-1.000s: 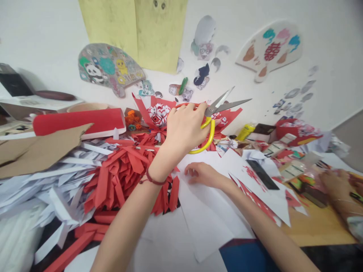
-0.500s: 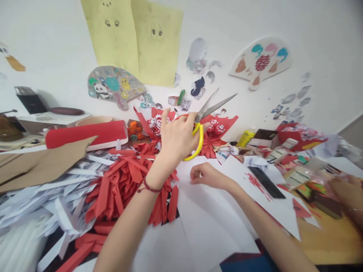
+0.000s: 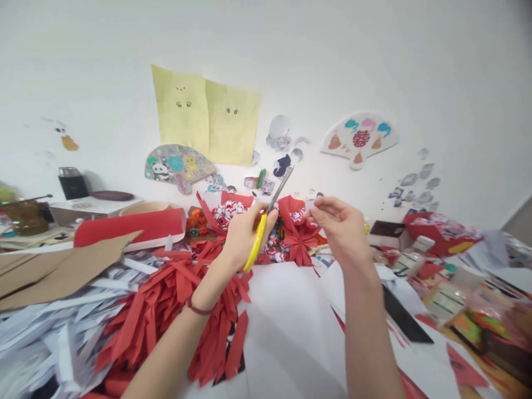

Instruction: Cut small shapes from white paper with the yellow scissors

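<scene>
My left hand (image 3: 243,235) is wrapped round a pair of scissors (image 3: 257,241) with yellow handles. Their metal blades point up and to the right, seen nearly edge-on. Raised to the right of the scissors, my right hand (image 3: 343,227) has its thumb and fingertips pinched on a small whitish piece (image 3: 310,206), whose material I cannot make out. Behind both hands stand red paper wraps (image 3: 291,208) with red-and-white paper flowers (image 3: 228,213). A large white sheet of paper (image 3: 291,316) lies below, between my forearms.
Folded red paper strips (image 3: 153,310) and white strips (image 3: 58,327) are heaped at left, beside brown cardboard (image 3: 62,266) and a red roll (image 3: 128,228). Glass bottles (image 3: 415,255) and a black flat object (image 3: 405,316) lie at right. A wall with paper fans (image 3: 361,136) rises behind.
My right hand has risen from the white sheet and now pinches a small whitish piece. The scissors have turned, their blades no longer spread in view. The camera view has tilted up.
</scene>
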Demonstrator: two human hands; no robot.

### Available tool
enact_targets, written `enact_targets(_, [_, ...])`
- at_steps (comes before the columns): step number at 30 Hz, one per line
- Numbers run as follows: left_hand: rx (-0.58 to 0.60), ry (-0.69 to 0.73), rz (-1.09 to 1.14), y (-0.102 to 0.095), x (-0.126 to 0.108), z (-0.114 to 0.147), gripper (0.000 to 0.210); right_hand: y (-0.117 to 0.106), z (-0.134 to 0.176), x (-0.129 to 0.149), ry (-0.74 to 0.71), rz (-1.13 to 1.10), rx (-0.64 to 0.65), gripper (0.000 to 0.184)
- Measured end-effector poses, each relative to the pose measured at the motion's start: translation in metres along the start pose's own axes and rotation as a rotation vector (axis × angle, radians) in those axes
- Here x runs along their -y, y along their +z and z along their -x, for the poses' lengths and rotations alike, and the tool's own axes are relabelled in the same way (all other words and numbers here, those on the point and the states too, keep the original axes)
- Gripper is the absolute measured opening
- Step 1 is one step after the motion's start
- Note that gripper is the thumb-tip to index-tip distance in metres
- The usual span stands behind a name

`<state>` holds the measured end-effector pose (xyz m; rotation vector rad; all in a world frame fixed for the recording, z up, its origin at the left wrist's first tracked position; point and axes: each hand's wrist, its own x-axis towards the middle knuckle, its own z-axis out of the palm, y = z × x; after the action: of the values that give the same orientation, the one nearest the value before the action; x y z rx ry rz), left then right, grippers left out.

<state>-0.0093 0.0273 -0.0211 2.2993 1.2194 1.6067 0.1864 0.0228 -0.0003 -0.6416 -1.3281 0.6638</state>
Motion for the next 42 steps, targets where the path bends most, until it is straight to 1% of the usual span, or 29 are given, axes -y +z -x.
enact_targets(3, [0.032,0.014,0.054,0.004,0.003,0.000,0.037,0.001,-0.003,-0.006,-0.013,-0.073,-0.046,0.033])
enact_targets(6, [0.079,0.024,0.096,0.006,0.005,0.000,0.040,0.000,-0.005,-0.007,-0.018,-0.093,-0.064,0.037])
enact_targets(8, [0.118,0.021,0.118,0.008,0.006,0.001,0.043,0.000,-0.005,-0.006,-0.003,-0.119,-0.079,0.035])
enact_targets(10, [0.140,0.060,0.109,0.009,0.006,0.001,0.048,0.001,-0.005,-0.005,0.011,-0.149,-0.096,0.032])
enact_targets(12, [0.130,0.127,0.077,0.009,0.006,0.001,0.053,0.001,-0.004,-0.004,0.011,-0.145,-0.091,0.030])
enact_targets(14, [0.116,0.152,0.042,0.009,0.006,0.001,0.053,0.002,-0.004,-0.003,-0.001,-0.113,-0.083,0.030])
enact_targets(18, [0.139,0.087,0.010,0.005,0.004,-0.001,0.045,0.003,-0.003,-0.005,-0.040,-0.077,-0.081,0.029])
enact_targets(20, [0.144,0.075,0.016,0.003,0.003,-0.001,0.045,0.003,-0.004,-0.006,-0.064,-0.048,-0.069,0.028])
enact_targets(24, [0.164,0.123,-0.006,0.000,0.001,-0.002,0.045,0.004,-0.005,-0.010,-0.099,0.031,-0.045,0.032])
enact_targets(27, [0.174,0.157,-0.025,-0.001,0.002,-0.002,0.047,0.005,-0.005,-0.011,-0.085,0.031,-0.044,0.038])
enact_targets(30, [0.152,0.173,-0.033,0.000,0.005,-0.001,0.050,0.006,-0.004,-0.011,-0.071,0.023,-0.033,0.043])
enact_targets(35, [0.151,0.181,-0.029,0.001,0.008,-0.002,0.051,0.006,-0.004,-0.011,-0.101,0.041,-0.038,0.038])
enact_targets(42, [0.143,0.182,-0.034,0.003,0.009,-0.002,0.051,0.004,-0.004,-0.013,-0.115,0.048,-0.037,0.039])
